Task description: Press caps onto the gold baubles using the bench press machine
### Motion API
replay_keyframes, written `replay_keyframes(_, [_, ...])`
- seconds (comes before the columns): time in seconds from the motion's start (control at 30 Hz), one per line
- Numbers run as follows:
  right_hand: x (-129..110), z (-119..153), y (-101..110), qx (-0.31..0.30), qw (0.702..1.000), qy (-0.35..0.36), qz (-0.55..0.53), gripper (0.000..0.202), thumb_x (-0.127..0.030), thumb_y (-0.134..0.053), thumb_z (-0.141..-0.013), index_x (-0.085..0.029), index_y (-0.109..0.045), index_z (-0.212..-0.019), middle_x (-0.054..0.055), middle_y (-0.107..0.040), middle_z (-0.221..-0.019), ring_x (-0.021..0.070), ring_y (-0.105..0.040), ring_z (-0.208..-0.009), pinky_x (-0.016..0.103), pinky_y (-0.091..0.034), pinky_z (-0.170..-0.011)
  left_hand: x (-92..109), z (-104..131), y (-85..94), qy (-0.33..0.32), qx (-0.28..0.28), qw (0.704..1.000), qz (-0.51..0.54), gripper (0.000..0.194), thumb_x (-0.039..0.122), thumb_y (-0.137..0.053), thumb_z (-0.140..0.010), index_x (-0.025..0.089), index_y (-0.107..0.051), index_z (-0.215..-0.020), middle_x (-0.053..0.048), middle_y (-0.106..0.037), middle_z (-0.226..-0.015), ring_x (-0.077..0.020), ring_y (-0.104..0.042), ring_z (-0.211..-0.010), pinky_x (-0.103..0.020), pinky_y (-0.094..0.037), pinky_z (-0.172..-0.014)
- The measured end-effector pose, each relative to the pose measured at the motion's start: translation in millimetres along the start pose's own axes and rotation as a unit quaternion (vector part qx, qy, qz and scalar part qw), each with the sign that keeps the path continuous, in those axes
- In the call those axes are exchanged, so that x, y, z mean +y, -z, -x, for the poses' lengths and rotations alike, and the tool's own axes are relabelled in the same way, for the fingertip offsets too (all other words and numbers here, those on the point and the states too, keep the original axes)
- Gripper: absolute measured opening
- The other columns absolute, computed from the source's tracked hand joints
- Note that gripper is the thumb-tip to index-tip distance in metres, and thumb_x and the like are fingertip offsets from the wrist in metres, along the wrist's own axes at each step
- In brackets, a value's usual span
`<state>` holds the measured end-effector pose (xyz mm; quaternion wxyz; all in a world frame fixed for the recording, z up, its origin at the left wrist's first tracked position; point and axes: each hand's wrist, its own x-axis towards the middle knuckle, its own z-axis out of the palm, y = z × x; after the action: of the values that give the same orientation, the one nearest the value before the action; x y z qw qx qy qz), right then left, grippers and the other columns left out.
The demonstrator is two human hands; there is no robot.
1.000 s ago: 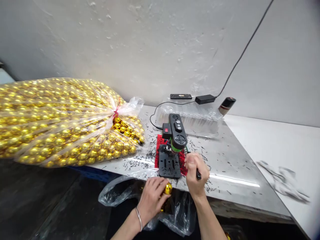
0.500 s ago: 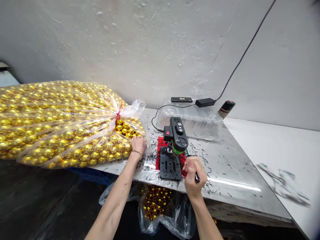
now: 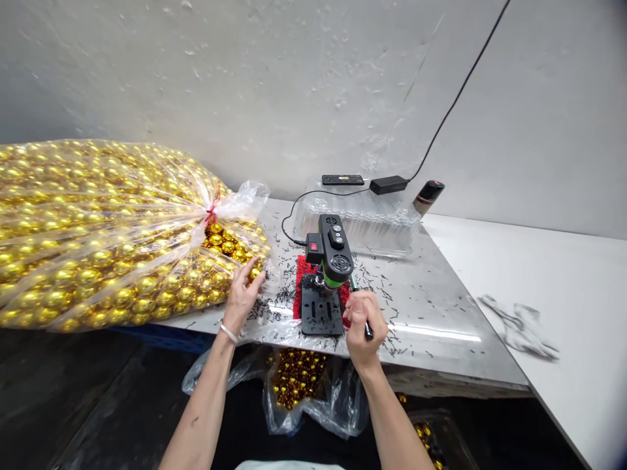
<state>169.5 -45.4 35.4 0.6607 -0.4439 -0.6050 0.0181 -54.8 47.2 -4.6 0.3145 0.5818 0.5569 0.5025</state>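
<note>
My left hand, wearing a pale bracelet, has its thumb and index finger around a shiny gold ball at the opening of a clear plastic bag. Bundled at its neck with a red tie, the bag bulges with gold balls. My right hand is wrapped round a black-handled lever at the side of a small black press-like machine. That machine has a slotted base plate resting on a red mat strewn with small black pieces.
Black bits litter the metal tabletop. Behind the machine are a clear plastic tray, a power adapter with its cable, and a dark-capped can. A glove lies at right. Below the front edge hangs another bag of gold balls.
My left hand has drawn back from inside the bag's opening, with a gold ball now showing at its fingertips. My right hand stays on the lever. The view has shifted slightly.
</note>
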Motion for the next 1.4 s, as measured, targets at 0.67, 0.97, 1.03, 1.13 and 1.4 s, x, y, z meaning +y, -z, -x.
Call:
replay_keyframes(0.67, [0,0,4,-0.026,0.999,0.027,0.018,0.026,-0.009,-0.040,-0.092,-0.020,-0.047,-0.070,0.001,-0.052,-0.071,0.0131,-0.053,-0.066,0.027,-0.040,-0.058,-7,50,-94.8,-0.182,-0.190,0.956,-0.131,0.035,0.030,-0.067,-0.085,0.017,-0.066,-0.117,-0.012,-0.070,-0.112,-0.0258,-0.065,-0.102,-0.041,-0.051,-0.092])
replay_keyframes(0.97, [4,5,3,-0.022,0.999,0.030,0.015,0.025,-0.007,-0.040,-0.092,-0.021,-0.047,-0.072,0.001,-0.052,-0.071,0.0136,-0.053,-0.067,0.028,-0.041,-0.058,-18,57,-112.2,-0.192,-0.125,0.964,-0.135,0.030,0.037,-0.066,-0.086,0.020,-0.068,-0.111,-0.010,-0.069,-0.109,-0.0265,-0.062,-0.103,-0.045,-0.048,-0.093])
replay_keyframes(1.03, [9,10,2,-0.024,0.999,0.040,0.014,0.025,-0.008,-0.039,-0.092,-0.021,-0.046,-0.072,0.001,-0.051,-0.071,0.0137,-0.052,-0.068,0.028,-0.042,-0.058,-19,58,-112.4,-0.194,-0.125,0.965,-0.128,0.031,0.036,-0.067,-0.085,0.019,-0.068,-0.111,-0.010,-0.069,-0.109,-0.0262,-0.062,-0.102,-0.045,-0.048,-0.092])
replay_keyframes(1.13, [20,18,2,-0.041,0.997,0.068,0.015,0.024,-0.012,-0.038,-0.094,-0.021,-0.045,-0.073,0.001,-0.050,-0.071,0.0138,-0.051,-0.067,0.029,-0.044,-0.061,-20,59,-111.9,-0.195,-0.122,0.965,-0.129,0.032,0.035,-0.067,-0.085,0.017,-0.068,-0.111,-0.011,-0.069,-0.109,-0.0265,-0.062,-0.102,-0.045,-0.048,-0.092])
replay_keyframes(1.4, [45,38,-2,-0.022,0.995,0.090,0.026,0.029,-0.022,-0.032,-0.098,-0.022,-0.043,-0.071,0.000,-0.051,-0.072,0.0138,-0.054,-0.067,0.040,-0.050,-0.081,-18,61,-110.0,-0.195,-0.129,0.963,-0.130,0.032,0.035,-0.067,-0.086,0.019,-0.067,-0.113,-0.010,-0.068,-0.110,-0.0256,-0.061,-0.103,-0.042,-0.048,-0.092])
